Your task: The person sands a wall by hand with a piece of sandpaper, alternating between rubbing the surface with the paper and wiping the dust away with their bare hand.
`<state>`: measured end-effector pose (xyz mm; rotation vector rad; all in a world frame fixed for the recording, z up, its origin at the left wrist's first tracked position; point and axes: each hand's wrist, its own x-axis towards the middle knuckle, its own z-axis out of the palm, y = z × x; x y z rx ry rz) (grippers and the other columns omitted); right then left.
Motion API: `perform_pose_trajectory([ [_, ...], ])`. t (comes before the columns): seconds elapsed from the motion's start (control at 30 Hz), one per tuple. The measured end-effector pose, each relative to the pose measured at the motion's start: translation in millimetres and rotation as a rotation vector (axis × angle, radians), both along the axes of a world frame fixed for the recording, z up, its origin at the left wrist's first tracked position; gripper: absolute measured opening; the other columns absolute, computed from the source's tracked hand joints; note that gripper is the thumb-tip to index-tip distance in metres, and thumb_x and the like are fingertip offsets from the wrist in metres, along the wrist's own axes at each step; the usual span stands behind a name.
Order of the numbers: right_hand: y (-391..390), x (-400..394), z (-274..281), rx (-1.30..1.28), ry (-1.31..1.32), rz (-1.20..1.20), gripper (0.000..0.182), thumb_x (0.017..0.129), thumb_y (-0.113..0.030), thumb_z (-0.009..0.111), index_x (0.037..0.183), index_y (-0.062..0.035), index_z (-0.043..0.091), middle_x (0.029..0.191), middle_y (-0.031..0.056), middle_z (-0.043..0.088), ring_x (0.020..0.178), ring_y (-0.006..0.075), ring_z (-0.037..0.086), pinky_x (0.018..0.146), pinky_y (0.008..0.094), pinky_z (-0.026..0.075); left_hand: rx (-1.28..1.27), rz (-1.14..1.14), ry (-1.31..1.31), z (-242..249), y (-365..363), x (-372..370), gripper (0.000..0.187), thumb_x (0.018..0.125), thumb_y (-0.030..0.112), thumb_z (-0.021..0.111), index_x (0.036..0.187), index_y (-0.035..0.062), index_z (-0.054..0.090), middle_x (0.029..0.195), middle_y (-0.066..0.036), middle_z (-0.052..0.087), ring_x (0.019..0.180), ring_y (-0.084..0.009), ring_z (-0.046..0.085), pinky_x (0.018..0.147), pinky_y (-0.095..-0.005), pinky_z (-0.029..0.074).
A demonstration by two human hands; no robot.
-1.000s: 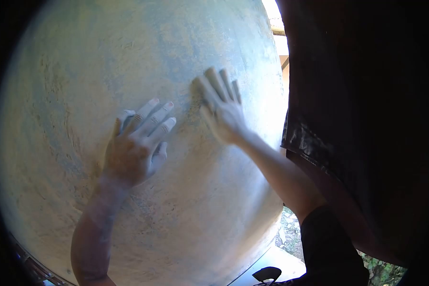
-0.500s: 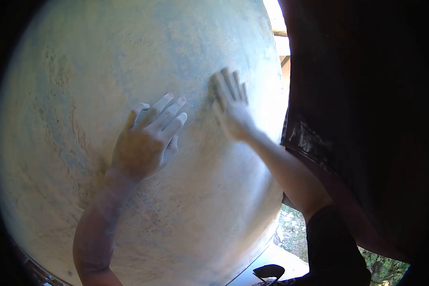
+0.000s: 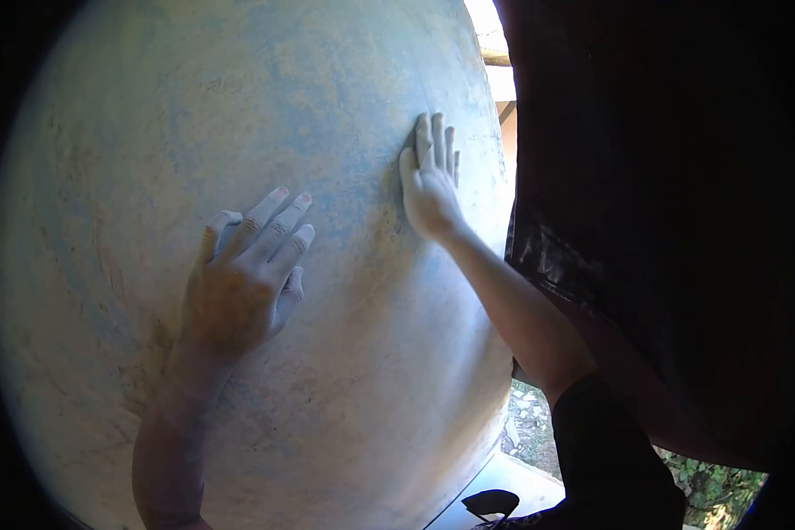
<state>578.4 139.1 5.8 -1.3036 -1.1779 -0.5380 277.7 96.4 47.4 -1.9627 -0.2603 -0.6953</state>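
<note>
A big, pale, rounded surface, smeared with a whitish and bluish coat, fills most of the view. My left hand is over its middle left, back toward me, fingers spread and pale at the tips. Higher up and to the right, my right hand lies along the surface near its right edge, fingers stretched upward and thumb apart. Pale residue coats this hand. Neither hand grasps anything.
A dark sheet-like panel hangs along the right side, close to my right forearm. Below it show leafy ground and a pale flat strip. A wooden bar appears behind the top right edge.
My right hand has slid slightly up and its fingers now point straighter upward. My left hand has shifted left in view. The right edge of the rounded surface also sits further left.
</note>
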Motion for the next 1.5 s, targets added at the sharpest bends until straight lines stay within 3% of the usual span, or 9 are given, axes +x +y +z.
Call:
perform_pose_trajectory([
  [0.13, -23, -62, -75, -0.09, -0.251, 0.039, 0.07, 0.114, -0.043, 0.026, 0.171, -0.0126, 0.001, 0.179, 0.0131, -0.007, 0.163, 0.0338, -0.013, 0.131, 0.0523, -0.007, -0.019, 0.012, -0.002, -2, -2, 5, 0.043, 0.084, 0.012, 0.073, 0.127, 0.0091, 0.071, 0.152, -0.007, 0.061, 0.147, -0.0231, 0.049, 0.114, -0.0456, 0.036],
  [0.23, -29, -87, -125, -0.124, -0.169, 0.068, 0.068, 0.113, -0.041, 0.027, 0.172, -0.0124, 0.007, 0.179, 0.0155, -0.003, 0.164, 0.0355, -0.007, 0.132, 0.0526, -0.004, -0.032, 0.01, 0.0, -4, -4, 9, 0.043, 0.083, 0.011, 0.074, 0.126, 0.009, 0.071, 0.152, -0.007, 0.061, 0.147, -0.0232, 0.049, 0.114, -0.0458, 0.036],
  [0.57, 1, -1, 23, 0.007, 0.108, -0.001, 0.067, 0.115, -0.041, 0.02, 0.171, -0.0079, 0.005, 0.177, 0.0204, -0.001, 0.164, 0.0373, -0.008, 0.132, 0.0518, -0.002, -0.04, -0.008, -0.018, -6, -4, 6, 0.039, 0.084, 0.012, 0.075, 0.123, 0.0096, 0.072, 0.151, -0.006, 0.062, 0.146, -0.0225, 0.05, 0.114, -0.0469, 0.036],
  [0.73, -23, -60, -62, -0.163, -0.299, 0.027, 0.072, 0.115, -0.047, 0.025, 0.171, -0.0116, -0.004, 0.177, 0.0133, -0.014, 0.162, 0.0349, -0.017, 0.131, 0.0562, -0.006, -0.066, -0.01, -0.02, -5, -7, 6, 0.037, 0.083, 0.011, 0.074, 0.12, 0.009, 0.072, 0.15, -0.007, 0.062, 0.145, -0.022, 0.05, 0.114, -0.046, 0.036],
  [0.83, -41, -73, -104, -0.197, -0.4, 0.093, 0.071, 0.115, -0.046, 0.03, 0.171, -0.0098, 0.008, 0.178, 0.0168, -0.001, 0.164, 0.0381, -0.006, 0.132, 0.0561, 0.001, -0.062, 0.013, -0.009, -4, -11, 9, 0.036, 0.084, 0.012, 0.074, 0.12, 0.0095, 0.071, 0.151, -0.007, 0.061, 0.146, -0.0217, 0.049, 0.113, -0.0464, 0.038],
  [1.1, 0, 18, 18, 0.026, 0.143, -0.002, 0.066, 0.115, -0.04, 0.023, 0.17, -0.0061, 0.01, 0.177, 0.0208, 0.002, 0.164, 0.0375, -0.006, 0.133, 0.0508, 0.002, 0.003, 0.019, -0.021, -5, -8, 13, 0.036, 0.083, 0.011, 0.074, 0.119, 0.0091, 0.073, 0.15, -0.008, 0.062, 0.145, -0.0233, 0.051, 0.114, -0.0456, 0.036],
  [1.2, -2, -12, 2, 0.028, -0.053, 0.032, 0.069, 0.115, -0.043, 0.023, 0.17, -0.0069, 0.004, 0.177, 0.0198, -0.004, 0.163, 0.0358, -0.012, 0.132, 0.0517, -0.002, -0.01, 0.026, -0.045, -7, -11, 13, 0.036, 0.083, 0.011, 0.074, 0.119, 0.0097, 0.073, 0.15, -0.008, 0.061, 0.146, -0.0239, 0.05, 0.113, -0.046, 0.036],
  [1.3, -28, -74, -89, -0.08, -0.503, 0.04, 0.074, 0.114, -0.053, 0.027, 0.171, -0.0135, 0.004, 0.178, 0.0121, -0.005, 0.164, 0.0329, -0.008, 0.132, 0.0547, -0.002, -0.026, 0.027, -0.045, -8, -13, 16, 0.037, 0.083, 0.011, 0.074, 0.119, 0.0098, 0.072, 0.15, -0.007, 0.061, 0.146, -0.0244, 0.049, 0.113, -0.0463, 0.035],
  [1.5, -19, -39, -93, -0.046, -0.368, 0.037, 0.069, 0.113, -0.055, 0.024, 0.172, -0.0217, 0.012, 0.179, 0.009, 0.004, 0.164, 0.0322, 0.0, 0.133, 0.0531, 0.004, -0.044, 0.062, -0.052, -9, -16, 19, 0.034, 0.083, 0.013, 0.072, 0.117, 0.0098, 0.071, 0.148, -0.008, 0.062, 0.145, -0.0249, 0.049, 0.112, -0.046, 0.036],
])
